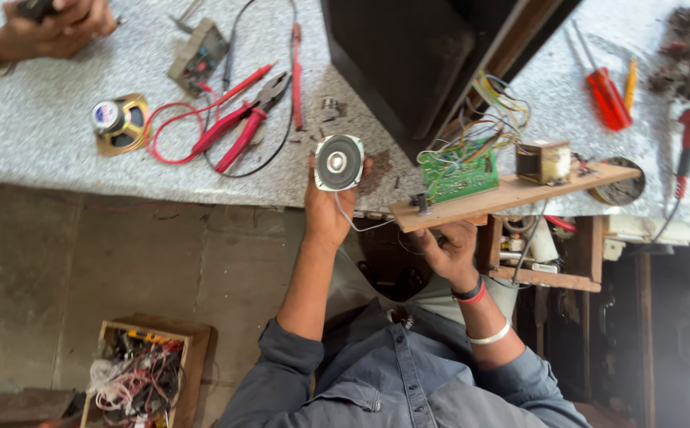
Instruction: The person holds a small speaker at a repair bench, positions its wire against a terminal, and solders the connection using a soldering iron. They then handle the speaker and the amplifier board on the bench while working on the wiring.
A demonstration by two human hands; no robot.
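Observation:
My left hand (325,210) is raised at the bench edge, shut on a small round speaker (339,162) with a silver centre; a thin grey wire runs from it toward the wooden board (519,192). My right hand (449,247) grips that board from underneath. Mounted on the board are a green circuit board (457,173) with several coloured wires and a small transformer (543,161). The wires lead up into a dark cabinet (416,55).
On the speckled bench (36,135) lie a gold-framed speaker (119,123), red-handled pliers (254,119), red and black probe leads, a small circuit module (198,55) and red screwdrivers (608,99). Another person's hands (52,28) work at top left. A wooden box of wires (143,372) sits on the floor.

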